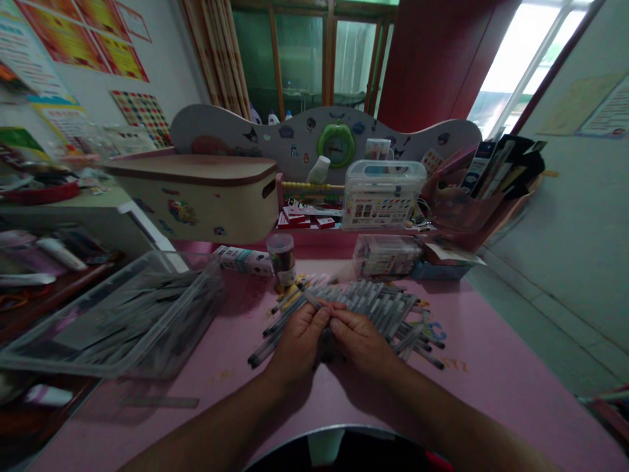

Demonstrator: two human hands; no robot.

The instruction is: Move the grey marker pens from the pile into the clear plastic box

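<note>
A heap of several grey pens (373,308) lies spread on the pink desk (491,393). My left hand (297,341) and my right hand (361,341) meet over the near side of the heap, fingers curled. Together they grip a dark pen (308,298) that sticks up and to the left from between the thumbs. More pens fan out to the left below my left hand.
A clear plastic bin (122,314) full of pens stands at the left. Behind the heap stand a small jar (281,259), a flat box (243,259), a clear case (386,255) and a marker set (383,193). A wooden box (201,196) sits at the back left.
</note>
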